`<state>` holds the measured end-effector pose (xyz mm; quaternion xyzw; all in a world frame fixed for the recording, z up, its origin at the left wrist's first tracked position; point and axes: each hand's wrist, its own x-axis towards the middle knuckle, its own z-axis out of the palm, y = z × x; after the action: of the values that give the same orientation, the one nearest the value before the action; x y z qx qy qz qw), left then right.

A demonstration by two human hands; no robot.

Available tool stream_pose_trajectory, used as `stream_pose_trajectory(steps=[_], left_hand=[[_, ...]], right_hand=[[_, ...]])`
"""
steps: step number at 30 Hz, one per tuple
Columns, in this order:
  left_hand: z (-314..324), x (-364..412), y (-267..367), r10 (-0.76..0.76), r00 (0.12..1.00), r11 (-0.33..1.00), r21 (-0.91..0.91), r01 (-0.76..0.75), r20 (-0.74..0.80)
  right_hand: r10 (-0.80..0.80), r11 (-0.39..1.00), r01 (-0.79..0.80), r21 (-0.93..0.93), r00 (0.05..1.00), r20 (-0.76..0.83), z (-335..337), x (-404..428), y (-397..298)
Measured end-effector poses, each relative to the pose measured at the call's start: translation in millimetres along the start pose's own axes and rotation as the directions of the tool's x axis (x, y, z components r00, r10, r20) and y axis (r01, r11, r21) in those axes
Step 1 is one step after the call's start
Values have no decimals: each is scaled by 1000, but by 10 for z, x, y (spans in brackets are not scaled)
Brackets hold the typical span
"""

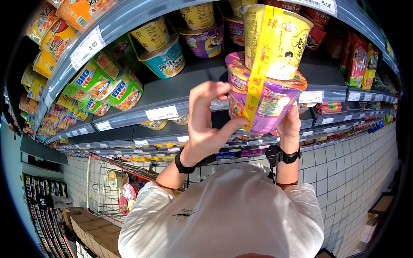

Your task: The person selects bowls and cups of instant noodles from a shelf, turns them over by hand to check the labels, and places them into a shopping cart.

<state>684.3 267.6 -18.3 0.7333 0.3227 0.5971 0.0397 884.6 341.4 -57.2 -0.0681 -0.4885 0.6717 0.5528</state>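
Note:
A yellow instant noodle cup (290,48) stands on a purple instant noodle tub (274,103), the two bound by a yellow printed tape band (259,71). My right hand (291,121) holds the purple tub from its lower right side, its fingers mostly hidden behind it. Curved at the tub's left side is my left hand (209,117), its thumb at the tub's lower edge by the tape and its fingers apart; whether they press on the tub cannot be told. Behind the pair is a dark shelf (206,75) with a teal noodle tub (166,59) and another purple tub (206,40).
Green noodle tubs (124,92) are stacked at the shelf's left. Price labels line the shelf edge (129,119). A wire shopping cart (103,193) with several noodle cups stands at lower left, near cardboard boxes (93,229). Packaged sausages (358,64) stand at the right.

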Motion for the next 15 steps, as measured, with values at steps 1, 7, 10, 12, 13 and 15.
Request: stream_pose_trajectory(steps=[1, 7, 10, 12, 13, 15], left_hand=[[42, 23, 6, -98, 995, 987, -132, 94, -27], [103, 73, 126, -387, 861, 712, -486, 507, 331], [138, 34, 136, -433, 882, 713, -529, 461, 185], [177, 50, 165, -420, 896, 743, -511, 432, 146], [206, 50, 186, -435, 894, 749, -509, 425, 106], [251, 79, 217, -416, 909, 794, -474, 381, 32]], right_hand=[[-33, 997, 34, 71, 999, -12, -75, -39, 67], [-107, 986, 97, 135, 992, 70, 8, -67, 58], [-120, 978, 112, -176, 992, -36, 237, 0, -131], [-180, 964, 146, -223, 974, -139, 199, 6, -65], [-185, 968, 147, -204, 966, -180, 229, -17, -70], [-182, 972, 143, -184, 959, -217, 259, -52, -71]])
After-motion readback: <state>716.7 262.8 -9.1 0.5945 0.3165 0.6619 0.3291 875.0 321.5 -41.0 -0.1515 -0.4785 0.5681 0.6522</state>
